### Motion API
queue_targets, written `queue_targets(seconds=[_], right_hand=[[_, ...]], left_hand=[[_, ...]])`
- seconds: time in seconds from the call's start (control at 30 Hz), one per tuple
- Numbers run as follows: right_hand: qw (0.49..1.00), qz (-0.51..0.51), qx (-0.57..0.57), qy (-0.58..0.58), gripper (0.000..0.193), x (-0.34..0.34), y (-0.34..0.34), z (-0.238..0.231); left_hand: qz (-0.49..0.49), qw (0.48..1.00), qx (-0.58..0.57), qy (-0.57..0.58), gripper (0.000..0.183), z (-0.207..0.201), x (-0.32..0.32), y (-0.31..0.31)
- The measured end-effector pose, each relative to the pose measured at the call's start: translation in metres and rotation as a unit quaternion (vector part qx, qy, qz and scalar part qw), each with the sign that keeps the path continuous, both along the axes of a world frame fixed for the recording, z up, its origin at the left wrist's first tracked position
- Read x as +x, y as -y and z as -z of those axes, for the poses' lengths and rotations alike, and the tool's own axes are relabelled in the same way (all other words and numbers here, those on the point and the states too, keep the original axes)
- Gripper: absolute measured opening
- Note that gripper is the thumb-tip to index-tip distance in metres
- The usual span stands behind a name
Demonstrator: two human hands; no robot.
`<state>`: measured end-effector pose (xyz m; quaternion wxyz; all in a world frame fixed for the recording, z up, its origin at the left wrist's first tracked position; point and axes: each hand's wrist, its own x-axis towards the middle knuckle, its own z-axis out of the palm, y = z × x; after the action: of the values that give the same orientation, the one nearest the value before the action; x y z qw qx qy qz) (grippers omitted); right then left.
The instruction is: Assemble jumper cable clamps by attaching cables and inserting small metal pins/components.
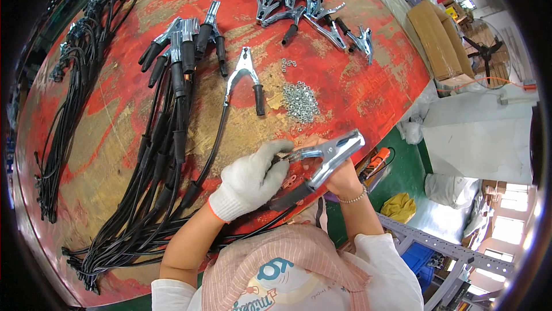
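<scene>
A silver spring clamp (344,149) with black grips, of the jumper-cable kind, is held above the near edge of the table. Bare, my right hand (343,180) is closed around the clamp from behind, its jaws pointing up and right. My left hand (248,183), in a white knit glove, pinches the end of one clamp handle; the exact spot between its fingertips is hidden. Beyond my hands lies a pile of small metal nuts (300,102). Left of the nuts rests another clamp (245,68), with a black cable running from its handle.
Black cables (152,181) with clamps on their far ends lie in a bundle left of my hands. A second cable bundle (86,75) lies farther left. Loose clamps (293,10) are heaped at the back. Beyond the table's right edge stand a cardboard box (440,46) and a fan (486,52).
</scene>
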<state>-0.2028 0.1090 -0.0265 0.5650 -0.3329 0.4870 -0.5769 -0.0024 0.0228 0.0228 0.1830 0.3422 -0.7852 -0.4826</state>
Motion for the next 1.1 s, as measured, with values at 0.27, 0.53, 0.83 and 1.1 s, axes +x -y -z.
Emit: queue_targets(seconds=[0.27, 0.53, 0.83, 1.1], right_hand=[[0.932, -0.007, -0.001, -0.363, 0.021, -0.024, 0.002, -0.014], [0.770, 0.082, -0.090, -0.627, 0.014, -0.014, 0.037, 0.012], [0.826, 0.074, -0.109, -0.548, 0.015, -0.001, 0.044, -0.015], [0.809, 0.092, -0.237, -0.530, 0.023, 0.032, 0.054, -0.033]], left_hand=[[-0.052, 0.994, -0.096, -0.029, 0.039, 0.000, -0.003, 0.006], [-0.149, 0.873, 0.419, -0.198, 0.029, 0.016, 0.005, 0.024], [-0.117, 0.948, 0.267, -0.130, 0.033, 0.027, -0.001, 0.009], [-0.121, 0.981, 0.108, -0.105, 0.032, 0.026, -0.003, 0.004]])
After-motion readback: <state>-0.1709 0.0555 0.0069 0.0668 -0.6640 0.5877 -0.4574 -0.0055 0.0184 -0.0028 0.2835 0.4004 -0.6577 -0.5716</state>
